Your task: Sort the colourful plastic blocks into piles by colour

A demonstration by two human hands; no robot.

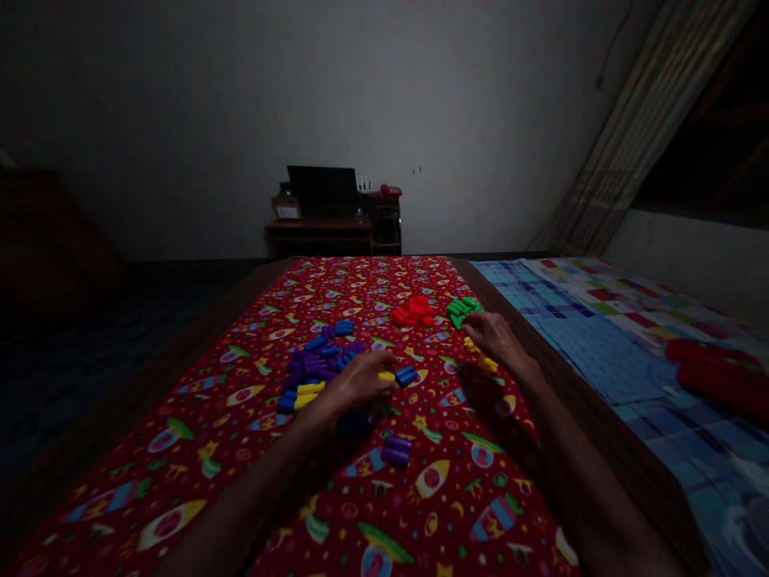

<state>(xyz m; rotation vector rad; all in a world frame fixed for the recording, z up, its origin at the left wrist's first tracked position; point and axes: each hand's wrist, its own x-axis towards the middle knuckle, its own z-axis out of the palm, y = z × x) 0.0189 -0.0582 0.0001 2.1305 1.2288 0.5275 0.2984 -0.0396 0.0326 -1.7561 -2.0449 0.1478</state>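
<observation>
Small coloured plastic blocks, shaped like joined short tubes, lie in groups on a red patterned cloth. My left hand is closed at a yellow block, pinched between thumb and fingers, beside a blue block. Left of it spreads a pile of purple blocks mixed with blue and a few yellow ones. My right hand has its fingertips pressed together at the edge of the green blocks, above some yellow blocks; anything in its fingers is hidden.
Red blocks form a heap left of the green ones. A purple block lies alone nearer me. A checked blue cloth and a red garment are at the right. Against the wall stands a desk with a dark monitor.
</observation>
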